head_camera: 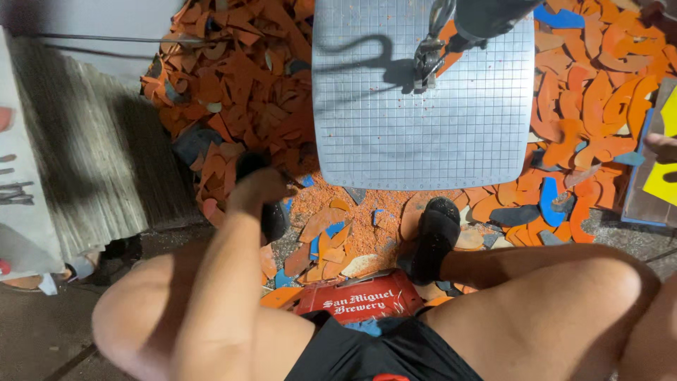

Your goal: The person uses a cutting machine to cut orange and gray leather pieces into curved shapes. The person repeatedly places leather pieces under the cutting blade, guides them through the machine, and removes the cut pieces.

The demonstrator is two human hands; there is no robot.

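Note:
My left hand reaches forward over the near edge of a heap of orange foam offcuts, fingers curled. A dark piece sits right at its fingertips; the grip is hidden. Only a sliver of my right hand shows at the right edge, lying against a yellow sheet on a grey board with a blue rim. Its fingers are cut off by the frame. I sit on a red crate with both knees spread.
A grey gridded machine table stands ahead, with a metal cutting head over its far part. Orange and blue scraps and crumbs cover the ground. My black shoes rest below the table. Corrugated sheeting lies left.

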